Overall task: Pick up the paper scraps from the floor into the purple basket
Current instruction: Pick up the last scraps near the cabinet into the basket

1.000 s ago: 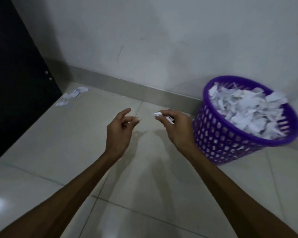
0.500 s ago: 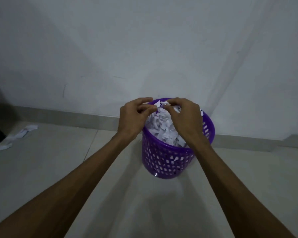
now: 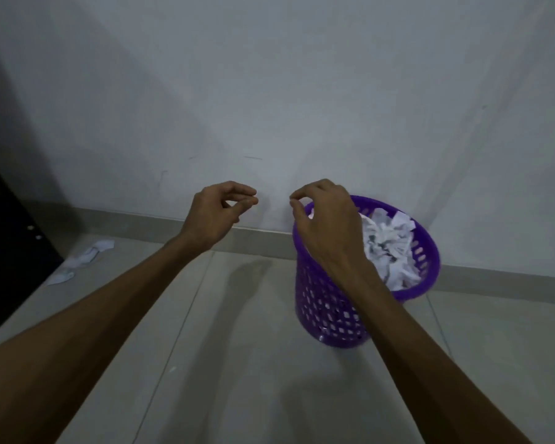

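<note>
A few paper scraps [image 3: 87, 257] are left on the floor [image 3: 237, 363] by the wall, well left of the purple basket [image 3: 327, 315]. The left hand [image 3: 217, 214] is nearer them than the right hand [image 3: 326, 225]. On both hands the fingers are curled, thumb to fingertip, and nothing is seen held.

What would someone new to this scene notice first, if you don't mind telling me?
The purple basket, heaped with white paper scraps, stands by the wall at right. The left hand and right hand hover before it with fingers curled, holding nothing visible. A few loose scraps lie at far left.
</note>
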